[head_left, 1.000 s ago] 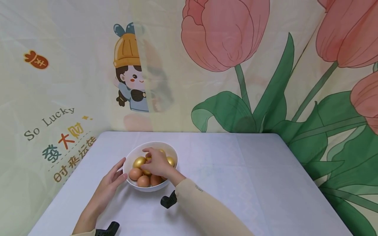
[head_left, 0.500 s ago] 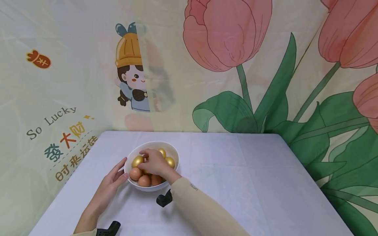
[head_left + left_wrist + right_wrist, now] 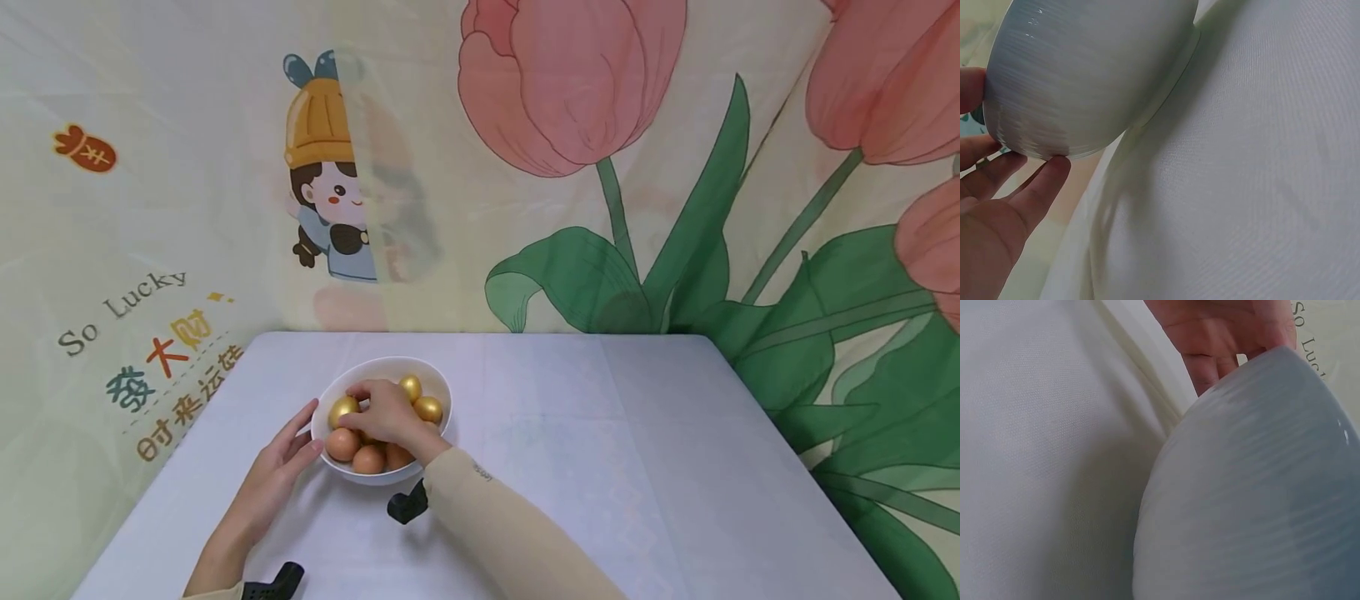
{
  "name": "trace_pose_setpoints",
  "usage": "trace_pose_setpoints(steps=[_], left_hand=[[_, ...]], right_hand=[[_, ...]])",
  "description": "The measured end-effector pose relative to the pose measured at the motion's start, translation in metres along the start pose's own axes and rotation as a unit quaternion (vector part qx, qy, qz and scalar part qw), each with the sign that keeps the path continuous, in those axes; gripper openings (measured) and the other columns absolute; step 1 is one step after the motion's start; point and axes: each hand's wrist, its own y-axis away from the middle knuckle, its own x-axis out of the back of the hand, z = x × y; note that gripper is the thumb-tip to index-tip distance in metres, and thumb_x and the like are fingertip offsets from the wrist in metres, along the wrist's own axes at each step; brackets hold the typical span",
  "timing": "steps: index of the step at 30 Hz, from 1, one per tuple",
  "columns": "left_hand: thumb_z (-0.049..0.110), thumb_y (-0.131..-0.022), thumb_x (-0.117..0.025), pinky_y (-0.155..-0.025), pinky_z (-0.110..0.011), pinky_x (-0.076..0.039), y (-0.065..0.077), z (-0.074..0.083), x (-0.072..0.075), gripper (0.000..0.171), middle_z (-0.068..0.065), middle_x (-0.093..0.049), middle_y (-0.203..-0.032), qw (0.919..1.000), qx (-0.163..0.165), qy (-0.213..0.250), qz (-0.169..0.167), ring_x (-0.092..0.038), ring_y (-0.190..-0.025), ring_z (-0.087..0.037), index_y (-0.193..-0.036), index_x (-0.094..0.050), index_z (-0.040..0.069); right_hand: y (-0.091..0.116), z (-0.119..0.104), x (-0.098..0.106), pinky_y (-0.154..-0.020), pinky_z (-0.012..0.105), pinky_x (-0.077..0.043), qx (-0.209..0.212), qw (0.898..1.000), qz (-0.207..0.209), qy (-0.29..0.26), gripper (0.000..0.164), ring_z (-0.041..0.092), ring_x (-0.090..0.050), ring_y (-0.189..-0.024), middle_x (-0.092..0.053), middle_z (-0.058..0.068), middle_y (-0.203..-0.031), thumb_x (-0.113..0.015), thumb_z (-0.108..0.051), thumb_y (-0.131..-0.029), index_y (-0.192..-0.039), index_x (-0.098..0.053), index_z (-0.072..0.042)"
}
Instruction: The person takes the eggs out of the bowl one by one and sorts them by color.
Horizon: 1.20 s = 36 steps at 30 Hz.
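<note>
A white bowl (image 3: 375,372) stands on the table, holding several golden eggs and several brown eggs. My right hand (image 3: 390,414) is down inside it, thumb and fingers pinching a golden egg (image 3: 343,409) at the bowl's left side. My left hand (image 3: 272,477) rests on the bowl's outer left wall, fingers and thumb fairly straight. The left wrist view has its fingertips touching the bowl (image 3: 1085,75) from outside. Behind my right hand lie two more golden eggs (image 3: 428,409); brown eggs (image 3: 369,459) fill the near side. My right hand hides the middle.
A white cloth covers the table (image 3: 600,467), which reaches back to a printed backdrop (image 3: 420,308) with tulips and a cartoon figure. Black wrist mounts (image 3: 408,503) sit low by both wrists, the right one close to the bowl's near side.
My right hand has shifted left inside the bowl, and the golden egg at its fingertips has moved left towards the wall. My left hand stays against the bowl.
</note>
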Motion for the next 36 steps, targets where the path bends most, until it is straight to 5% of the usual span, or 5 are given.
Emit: trace_pose_setpoints(steps=[4,7,20,32,36], left_hand=[[0.038,-0.112,-0.054,-0.095,-0.005,-0.041,0.0022,-0.0010,0.0031,0.069,-0.011,-0.026,-0.175,1.0000,0.001,-0.004,0.004,-0.049,-0.133,0.002,-0.172,-0.023,0.024],[0.040,-0.112,-0.054,-0.095,-0.006,-0.041,0.0021,-0.0018,0.0038,0.069,-0.010,-0.026,-0.175,1.0000,0.004,-0.001,0.001,-0.045,-0.125,0.013,-0.172,-0.022,0.025],[0.042,-0.111,-0.054,-0.094,-0.006,-0.041,0.0000,-0.0019,0.0019,0.070,-0.009,-0.025,-0.176,0.9999,0.014,-0.004,-0.001,-0.045,-0.147,-0.033,-0.172,-0.021,0.027],[0.042,-0.112,-0.053,-0.094,-0.006,-0.041,-0.0016,-0.0015,-0.0007,0.070,-0.010,-0.025,-0.176,0.9999,0.015,0.001,-0.004,-0.042,-0.148,-0.037,-0.172,-0.021,0.027],[0.041,-0.112,-0.054,-0.094,-0.006,-0.041,-0.0015,-0.0012,-0.0015,0.070,-0.009,-0.026,-0.175,0.9999,0.015,0.000,-0.003,-0.048,-0.142,-0.016,-0.172,-0.022,0.026]], right_hand=[[-0.0009,-0.0027,-0.0011,-0.093,0.021,-0.051,0.006,1.000,-0.011,0.002,0.038,0.002,-0.063,-0.094,-0.075,-0.009,-0.110,-0.085,-0.032,-0.092,-0.127,-0.076,-0.020],[-0.0015,-0.0043,-0.0014,-0.097,0.024,-0.051,-0.002,1.000,-0.015,0.010,0.037,0.002,-0.062,-0.097,-0.074,-0.010,-0.110,-0.085,-0.034,-0.092,-0.126,-0.076,-0.021],[0.0007,-0.0063,0.0019,-0.099,0.028,-0.049,-0.012,1.000,-0.018,0.015,0.034,0.003,-0.059,-0.096,-0.074,-0.011,-0.107,-0.086,-0.036,-0.091,-0.120,-0.078,-0.023],[0.0018,-0.0033,0.0015,-0.099,0.030,-0.048,-0.011,1.000,-0.013,-0.006,0.029,0.003,-0.058,-0.094,-0.072,-0.015,-0.100,-0.086,-0.041,-0.090,-0.114,-0.080,-0.026],[0.0025,0.0000,0.0006,-0.099,0.030,-0.048,-0.010,1.000,-0.008,-0.020,0.030,0.002,-0.059,-0.095,-0.073,-0.015,-0.103,-0.086,-0.041,-0.090,-0.116,-0.080,-0.028]])
